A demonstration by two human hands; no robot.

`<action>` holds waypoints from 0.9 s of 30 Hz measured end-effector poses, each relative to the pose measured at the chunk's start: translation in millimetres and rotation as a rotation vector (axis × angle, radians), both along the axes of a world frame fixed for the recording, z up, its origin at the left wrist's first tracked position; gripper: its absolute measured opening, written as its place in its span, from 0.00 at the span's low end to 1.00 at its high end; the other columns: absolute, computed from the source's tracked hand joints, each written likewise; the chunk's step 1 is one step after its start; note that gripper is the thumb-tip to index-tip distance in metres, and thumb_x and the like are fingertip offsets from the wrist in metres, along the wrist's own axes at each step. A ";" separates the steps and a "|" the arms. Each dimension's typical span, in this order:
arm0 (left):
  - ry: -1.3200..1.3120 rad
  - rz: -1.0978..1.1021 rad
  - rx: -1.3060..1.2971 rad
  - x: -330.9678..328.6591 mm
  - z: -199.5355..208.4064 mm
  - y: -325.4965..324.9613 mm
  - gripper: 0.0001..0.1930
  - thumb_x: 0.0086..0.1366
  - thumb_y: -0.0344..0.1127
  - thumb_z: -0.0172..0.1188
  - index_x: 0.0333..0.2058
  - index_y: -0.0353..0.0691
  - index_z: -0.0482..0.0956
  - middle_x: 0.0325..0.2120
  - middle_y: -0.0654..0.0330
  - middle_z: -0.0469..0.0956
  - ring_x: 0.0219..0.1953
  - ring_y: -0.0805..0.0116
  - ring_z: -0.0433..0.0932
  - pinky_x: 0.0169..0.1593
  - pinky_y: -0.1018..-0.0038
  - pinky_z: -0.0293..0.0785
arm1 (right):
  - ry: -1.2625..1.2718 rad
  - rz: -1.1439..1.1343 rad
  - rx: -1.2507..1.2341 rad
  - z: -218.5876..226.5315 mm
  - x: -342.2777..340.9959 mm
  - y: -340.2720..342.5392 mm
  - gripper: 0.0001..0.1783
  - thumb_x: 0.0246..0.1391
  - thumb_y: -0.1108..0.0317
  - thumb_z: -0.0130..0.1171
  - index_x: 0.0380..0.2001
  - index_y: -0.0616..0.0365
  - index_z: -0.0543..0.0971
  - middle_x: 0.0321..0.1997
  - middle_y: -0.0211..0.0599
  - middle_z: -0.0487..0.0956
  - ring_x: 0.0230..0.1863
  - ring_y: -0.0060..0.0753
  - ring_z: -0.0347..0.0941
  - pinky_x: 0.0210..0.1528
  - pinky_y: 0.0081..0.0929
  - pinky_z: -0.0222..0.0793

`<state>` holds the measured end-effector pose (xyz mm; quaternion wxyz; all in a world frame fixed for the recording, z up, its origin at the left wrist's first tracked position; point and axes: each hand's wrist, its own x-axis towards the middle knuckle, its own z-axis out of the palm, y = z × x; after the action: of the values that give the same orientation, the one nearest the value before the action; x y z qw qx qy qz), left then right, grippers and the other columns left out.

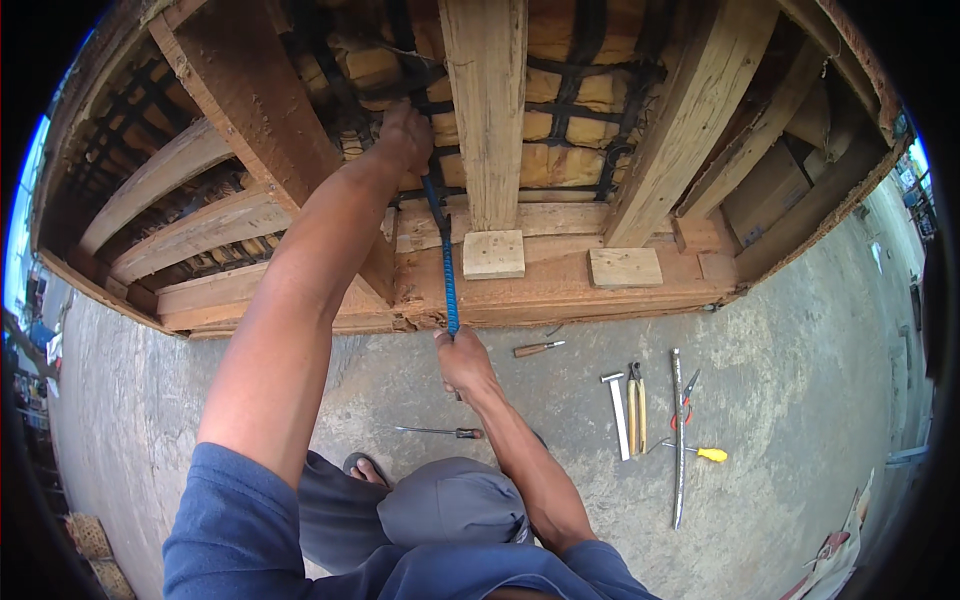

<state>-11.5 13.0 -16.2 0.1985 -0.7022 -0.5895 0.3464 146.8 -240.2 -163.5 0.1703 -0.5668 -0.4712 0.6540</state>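
Note:
A long tool with a blue ribbed lower shaft (450, 285) and a dark metal middle stands upright in front of the furniture frame's lower rail. My right hand (466, 363) is closed round its lower end. Higher up, my left hand (405, 135) reaches into the frame, its fingers bent against the black webbing (350, 105). The tool's upper blue part runs up to this left hand, which appears closed on it; the fingertips are hidden. Yellowish padding (560, 165) shows behind the webbing. Between the hands and to the right stands a wooden upright (485, 120).
On the concrete floor (570, 480) lie a wooden-handled tool (538, 349), a screwdriver (440, 432), a hammer (617, 415), pincers (637, 405), a metal bar (679, 440), a red-handled cutting tool (689, 395) and a yellow-handled tool (711, 455). Slanted wooden braces (690, 120) cross the frame.

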 end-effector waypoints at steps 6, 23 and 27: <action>0.003 0.013 -0.003 3.0 -6.9 -0.7 0.20 0.62 0.56 0.63 0.43 0.49 0.88 0.44 0.63 0.86 0.51 0.65 0.82 0.53 0.62 0.70 | -0.203 0.005 0.224 -32.6 -9.7 -8.6 0.21 0.69 0.59 0.50 0.45 0.73 0.71 0.35 0.71 0.82 0.38 0.69 0.82 0.41 0.58 0.77; 0.058 0.175 0.021 28.8 -16.0 -4.2 0.19 0.61 0.47 0.64 0.50 0.54 0.86 0.50 0.69 0.83 0.55 0.63 0.78 0.40 0.60 0.72 | -0.485 0.092 0.329 -62.7 -6.7 -14.0 0.23 0.66 0.64 0.43 0.55 0.75 0.69 0.42 0.71 0.82 0.46 0.69 0.82 0.51 0.56 0.77; 0.049 0.184 0.133 32.9 -20.1 -14.8 0.21 0.60 0.47 0.65 0.52 0.54 0.86 0.54 0.66 0.81 0.58 0.63 0.75 0.43 0.61 0.75 | -0.474 0.092 0.284 -56.8 -3.8 -9.5 0.22 0.66 0.67 0.41 0.56 0.75 0.68 0.44 0.70 0.82 0.48 0.68 0.81 0.53 0.55 0.77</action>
<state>21.4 -1.8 -36.3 0.2265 -0.6218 -0.6680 0.3404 143.0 -249.6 -220.3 0.1030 -0.6525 -0.6101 0.4375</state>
